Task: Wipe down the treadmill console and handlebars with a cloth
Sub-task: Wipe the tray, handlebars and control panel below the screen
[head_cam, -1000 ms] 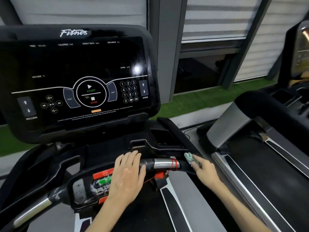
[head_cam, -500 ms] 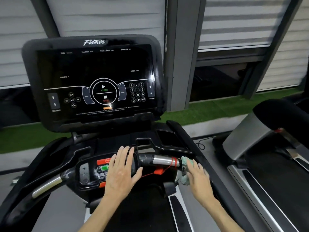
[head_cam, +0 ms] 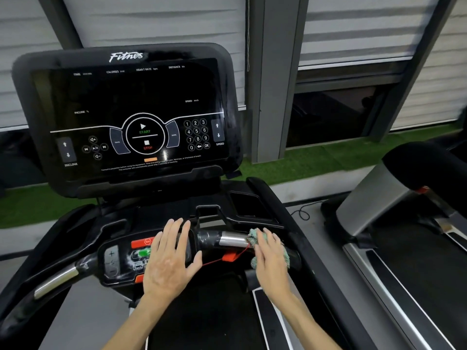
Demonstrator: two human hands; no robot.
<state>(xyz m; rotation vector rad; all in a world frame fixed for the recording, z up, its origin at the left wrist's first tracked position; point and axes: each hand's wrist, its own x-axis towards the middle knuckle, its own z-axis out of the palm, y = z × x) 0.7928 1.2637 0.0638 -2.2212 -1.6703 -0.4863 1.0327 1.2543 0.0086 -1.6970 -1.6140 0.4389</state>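
The cloth (head_cam: 253, 237) was pressed bunched onto the handlebar (head_cam: 232, 239) beneath the right hand (head_cam: 270, 258), whose fingers were laid nearly straight over it rather than curled. The bar's long axis was seen running left to right. Its bare metal stretch lay leftward of the cloth, toward the left hand (head_cam: 169, 261), which was rested flat, fingers spread, on the button panel (head_cam: 112, 261).

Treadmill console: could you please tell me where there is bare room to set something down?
Bare: the recessed black tray right of the black touchscreen's base. Crowded: the black button panel under the left hand, and the chrome handlebar where the right hand presses the teal cloth.
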